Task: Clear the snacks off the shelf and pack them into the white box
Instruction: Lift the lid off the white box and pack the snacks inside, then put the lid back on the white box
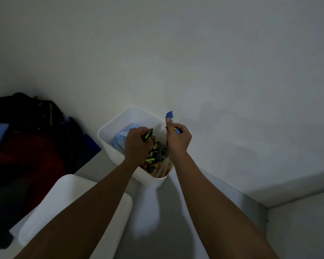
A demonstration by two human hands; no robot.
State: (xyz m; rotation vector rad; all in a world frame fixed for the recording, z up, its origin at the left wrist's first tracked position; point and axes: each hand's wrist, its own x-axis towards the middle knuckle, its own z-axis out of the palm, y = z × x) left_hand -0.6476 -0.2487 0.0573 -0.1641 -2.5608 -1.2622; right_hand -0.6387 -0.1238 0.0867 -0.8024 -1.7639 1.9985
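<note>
Standing under both hands on a pale shelf surface [178,212] against a plain wall [195,53]: white box [118,122]. Left hand [137,144] gripping a dark packet [147,135] over the box; right hand [178,141] clutching a blue packet [170,115] at its rim. Lying left of the arms: white lid [67,193], dark clothes [26,137].

— Can any lettering be made out on the blue packet [170,115]?
— A pale mark is seen on it, but nothing can be read.
— And on the wrappers in the white box [120,120]?
— Only green and yellow stripes are shown; no words, brands or numbers are legible.
</note>
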